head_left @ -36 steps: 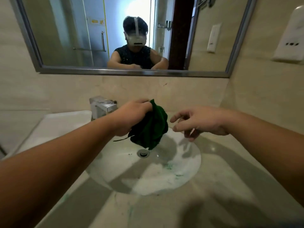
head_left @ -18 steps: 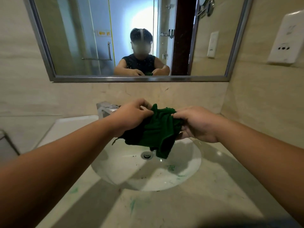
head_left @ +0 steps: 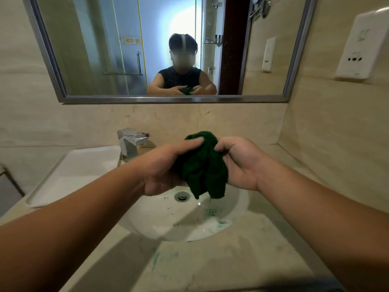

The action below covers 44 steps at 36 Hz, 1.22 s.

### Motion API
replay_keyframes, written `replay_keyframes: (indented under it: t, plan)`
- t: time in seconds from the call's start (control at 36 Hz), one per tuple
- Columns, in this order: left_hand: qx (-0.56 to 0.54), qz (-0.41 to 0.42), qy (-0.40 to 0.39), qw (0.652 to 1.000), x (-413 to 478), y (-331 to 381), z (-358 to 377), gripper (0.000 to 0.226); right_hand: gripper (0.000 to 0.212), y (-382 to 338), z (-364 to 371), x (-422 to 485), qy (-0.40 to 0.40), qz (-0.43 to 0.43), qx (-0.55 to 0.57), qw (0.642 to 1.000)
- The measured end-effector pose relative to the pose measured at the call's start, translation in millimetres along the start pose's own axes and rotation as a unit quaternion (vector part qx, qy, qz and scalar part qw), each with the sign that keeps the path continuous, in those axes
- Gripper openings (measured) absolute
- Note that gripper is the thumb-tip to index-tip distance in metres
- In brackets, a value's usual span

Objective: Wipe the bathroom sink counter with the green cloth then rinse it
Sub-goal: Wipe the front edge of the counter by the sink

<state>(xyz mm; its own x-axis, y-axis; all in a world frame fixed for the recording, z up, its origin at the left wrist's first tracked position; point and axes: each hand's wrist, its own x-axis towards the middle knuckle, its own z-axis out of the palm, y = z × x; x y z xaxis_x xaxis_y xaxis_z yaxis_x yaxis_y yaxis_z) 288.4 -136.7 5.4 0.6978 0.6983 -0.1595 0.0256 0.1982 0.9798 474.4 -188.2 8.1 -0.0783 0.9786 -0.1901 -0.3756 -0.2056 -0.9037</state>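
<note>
The green cloth [head_left: 202, 165] is bunched into a wad and held in the air above the sink [head_left: 237, 207], just over the drain [head_left: 182, 196]. The left hand [head_left: 164, 167] has its grip wrapped round the cloth's left side, thumb lying across the top; the right hand [head_left: 240, 163] has its grip curled into the right side; both grips are full of cloth and neither is wide; the lower folds hang free between the wrists.

The step in hand looks like the rinse, or the wringing that goes with it. No stream shows at the tap [head_left: 130, 144], so I judge the water needs turning on if the cloth is to be rinsed properly; one hand would have to let go for that, and the other should hold the wad over the bowl, not over the surface [head_left: 210, 266]. To wring well, twist the two grips in opposite directions with the cloth low in the bowl, so drips fall toward the drain. Green flecks [head_left: 211, 211] lie in the bowl and green smears [head_left: 155, 260] mark the surface in front of it, which suggests the cloth sheds colour; squeeze it out fully, then give those smears another pass.
</note>
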Motion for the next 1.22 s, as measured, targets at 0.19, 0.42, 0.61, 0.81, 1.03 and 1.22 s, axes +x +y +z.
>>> replay_keyframes:
  t: [0.19, 0.42, 0.61, 0.81, 1.03, 1.22]
  plan:
    - [-0.014, 0.062, 0.083, 0.995, -9.2, -16.9, 4.1, 0.035, 0.034, 6.5, 2.7, -2.5, -0.008, 0.015, -0.075, 0.997]
    - [0.021, 0.106, 0.214, 0.971, -50.7, -30.1, -13.6, 0.039, 0.023, 21.6, 1.6, -5.2, 0.042, -0.013, -0.273, 0.961]
    - [0.235, 0.195, 0.330, 0.893, -112.3, -43.4, -8.2, 0.042, 0.018, 53.2, -16.3, -35.4, 0.022, -0.006, -0.501, 0.865]
    - [0.642, 0.260, 0.087, 0.716, -154.9, -118.0, -6.4, 0.036, 0.061, 93.3, -47.0, -74.4, -0.101, -0.070, -0.804, 0.582]
    - [0.741, 0.094, -0.094, 0.658, -146.1, -151.9, -5.7, 0.070, 0.081, 128.1, -77.6, -79.0, -0.145, -0.078, -0.835, 0.525]
    - [0.736, 0.075, -0.068, 0.669, -92.9, -143.3, 4.1, 0.061, 0.100, 131.1, -81.2, -75.7, -0.121, -0.070, -0.830, 0.541]
